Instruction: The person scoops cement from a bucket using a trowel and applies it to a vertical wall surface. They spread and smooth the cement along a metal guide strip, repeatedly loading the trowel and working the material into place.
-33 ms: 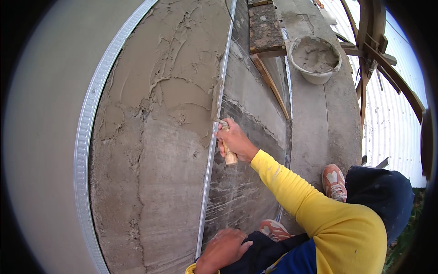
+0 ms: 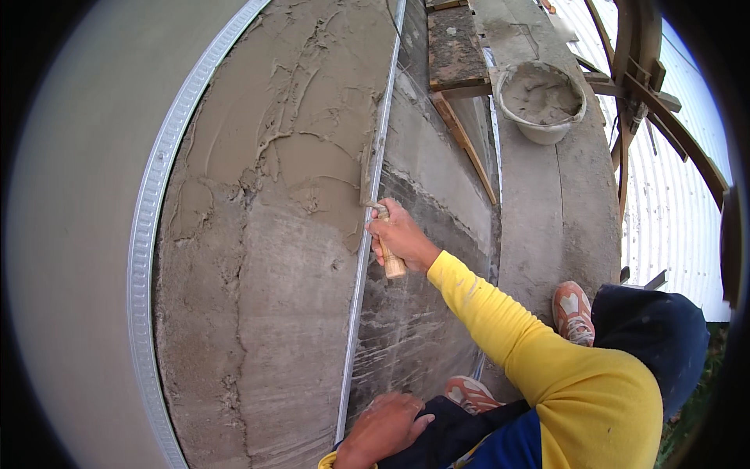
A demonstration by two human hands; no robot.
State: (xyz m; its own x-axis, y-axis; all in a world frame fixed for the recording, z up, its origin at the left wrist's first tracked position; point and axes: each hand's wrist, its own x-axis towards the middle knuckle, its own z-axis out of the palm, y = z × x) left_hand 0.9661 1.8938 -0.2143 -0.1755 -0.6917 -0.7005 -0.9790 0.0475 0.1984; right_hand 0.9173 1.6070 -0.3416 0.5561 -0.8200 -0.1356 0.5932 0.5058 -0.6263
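Right-hand fingers wrapping pale wooden-handled trowel; blade sitting along thin silvery metal strip, beside wet grey-brown mortar. You're likely getting crisper edge by keeping blade flush. Left hand resting low; cannot tell whether fingers are closing.

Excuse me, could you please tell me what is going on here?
A person's right hand grips the wooden handle of a trowel, its blade beside a metal strip. Wet mortar covers the upper part of the picture's panel between two strips, while the lower part is bare. The left hand is by the dark trousers, its fingers mostly hidden. A bucket holding grey mix stands on the boards to the right.
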